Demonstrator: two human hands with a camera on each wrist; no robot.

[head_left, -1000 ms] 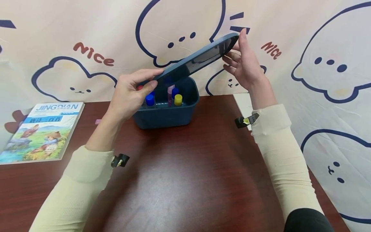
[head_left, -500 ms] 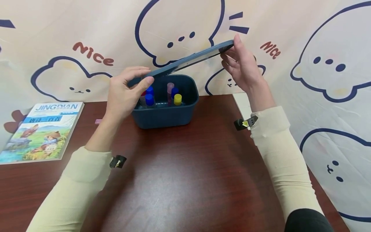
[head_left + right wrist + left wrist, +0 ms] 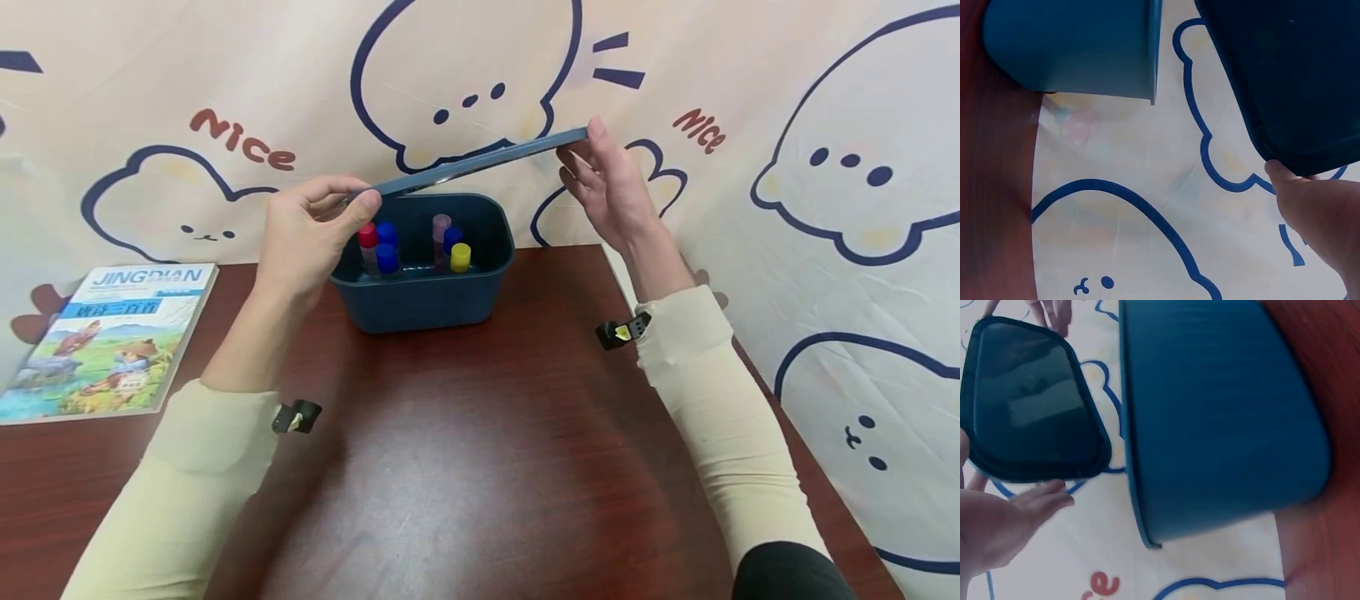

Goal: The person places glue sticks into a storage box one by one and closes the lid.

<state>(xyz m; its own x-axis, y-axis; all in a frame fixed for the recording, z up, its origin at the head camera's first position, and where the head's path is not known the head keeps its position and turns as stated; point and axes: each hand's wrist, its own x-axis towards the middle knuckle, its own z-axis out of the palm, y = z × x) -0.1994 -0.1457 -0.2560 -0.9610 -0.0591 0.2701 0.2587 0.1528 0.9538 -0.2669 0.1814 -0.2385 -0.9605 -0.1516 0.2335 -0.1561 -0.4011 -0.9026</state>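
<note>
A dark blue rectangular lid (image 3: 480, 162) is held tilted above a matching deep box (image 3: 423, 304), its right end higher than its left. My left hand (image 3: 307, 237) pinches the lid's left end between thumb and fingers, close over the box's left rim. At the higher end, my right hand (image 3: 611, 196) grips the edge, thumb up and fingers underneath. Small capped cylinders stand inside the box: a red-capped one (image 3: 368, 235), blue-capped ones (image 3: 387, 258), a yellow-capped one (image 3: 461, 257) and a pinkish tube (image 3: 441, 229). The lid's smooth underside faces the left wrist view.
A picture book (image 3: 112, 342) lies at the left of the dark wooden table (image 3: 465, 442). Behind the box hangs a pale cloth (image 3: 315, 75) with cartoon outlines. Something flat and white (image 3: 618, 271) shows beside my right wrist.
The lid has come down and shifted left, with its right end sinking from a steep tilt to a shallower one. Both hands moved with it, uncovering the red cap. The box stayed put.
</note>
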